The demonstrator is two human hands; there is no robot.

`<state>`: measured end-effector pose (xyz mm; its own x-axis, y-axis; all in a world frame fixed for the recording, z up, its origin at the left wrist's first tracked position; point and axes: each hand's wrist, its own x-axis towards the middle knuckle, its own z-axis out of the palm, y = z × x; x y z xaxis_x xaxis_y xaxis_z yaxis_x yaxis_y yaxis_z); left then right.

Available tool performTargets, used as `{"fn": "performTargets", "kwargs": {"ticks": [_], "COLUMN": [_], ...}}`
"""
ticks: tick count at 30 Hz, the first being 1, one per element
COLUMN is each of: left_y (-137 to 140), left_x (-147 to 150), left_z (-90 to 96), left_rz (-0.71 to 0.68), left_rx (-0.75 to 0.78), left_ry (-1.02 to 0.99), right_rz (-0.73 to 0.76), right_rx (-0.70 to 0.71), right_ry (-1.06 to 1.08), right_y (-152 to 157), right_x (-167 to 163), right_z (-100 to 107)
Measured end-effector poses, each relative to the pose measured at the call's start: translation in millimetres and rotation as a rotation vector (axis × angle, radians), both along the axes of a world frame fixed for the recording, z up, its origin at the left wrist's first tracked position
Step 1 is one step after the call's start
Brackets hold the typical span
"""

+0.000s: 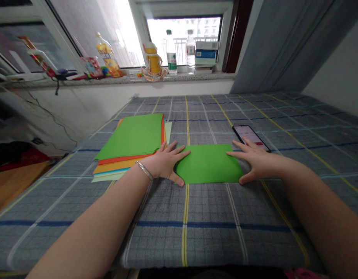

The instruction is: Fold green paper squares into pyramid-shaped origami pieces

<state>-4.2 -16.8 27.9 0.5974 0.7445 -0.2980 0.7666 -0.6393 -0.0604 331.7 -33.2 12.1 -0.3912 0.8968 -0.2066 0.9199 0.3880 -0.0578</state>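
A green sheet of paper (209,164), a wide rectangle that looks folded, lies flat on the checked cloth in front of me. My left hand (168,161), a silver bangle on its wrist, rests with spread fingers at the paper's left edge, thumb near the lower left corner. At the right edge is my right hand (250,159), fingers spread, with a fingertip and the thumb touching the paper. Neither hand grasps anything. A stack of coloured paper (134,135), green on top with orange, yellow, blue and pale sheets beneath, lies just left of my left hand.
Behind my right hand lies a phone (250,135) with a lit screen. The checked tablecloth (210,244) covers the surface. On the windowsill (190,77) stand a yellow flask (153,62), clear bottles (171,58), a drink bottle (107,56) and boxes (206,54).
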Motion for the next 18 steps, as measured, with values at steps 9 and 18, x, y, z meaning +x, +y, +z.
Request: {"fn": "performTargets", "kwargs": {"ticks": [9, 18], "left_y": [-8.5, -31.3], "left_x": [8.6, 31.4], "left_z": [3.7, 7.6], "left_rz": [-0.158, -0.317], "left_rx": [0.097, 0.203], "left_ry": [-0.189, -0.276], "right_rz": [0.393, 0.418], "right_rx": [0.213, 0.124], "right_ry": [0.331, 0.404], "right_y": [-10.1, -23.3], "right_x": [-31.9, -52.6], "right_z": [1.3, 2.9]}}
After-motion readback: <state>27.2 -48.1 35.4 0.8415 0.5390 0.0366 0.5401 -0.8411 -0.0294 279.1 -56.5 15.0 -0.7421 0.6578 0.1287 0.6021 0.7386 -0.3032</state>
